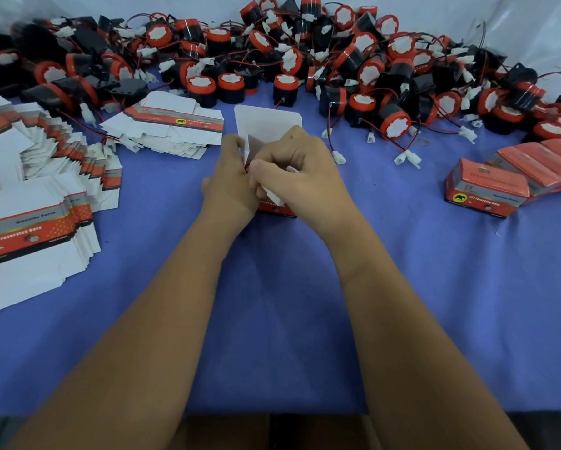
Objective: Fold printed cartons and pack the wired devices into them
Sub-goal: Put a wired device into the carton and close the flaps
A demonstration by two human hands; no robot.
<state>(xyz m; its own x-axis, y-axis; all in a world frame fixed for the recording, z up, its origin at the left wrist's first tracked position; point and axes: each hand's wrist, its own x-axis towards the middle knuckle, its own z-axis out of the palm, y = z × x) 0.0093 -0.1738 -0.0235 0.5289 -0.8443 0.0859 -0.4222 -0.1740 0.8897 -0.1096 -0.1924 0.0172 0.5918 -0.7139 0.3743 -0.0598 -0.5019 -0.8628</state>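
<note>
- Both hands are working at one carton (274, 207) standing mid-tabletop (272, 303), its white top flap (268, 120) still sticking up open.
- The left hand (229, 183) is curling round the carton's side, steadying it.
- The right hand (300, 177) is pinching a white connector (272, 194) at the carton's mouth, seemingly tucking the wire in.
- A few packed cartons (487, 190) are lying at the right.
- Plenty remains: a big heap of wired devices (305, 60) behind, and fanned flat carton blanks (35, 228) on the left.
</note>
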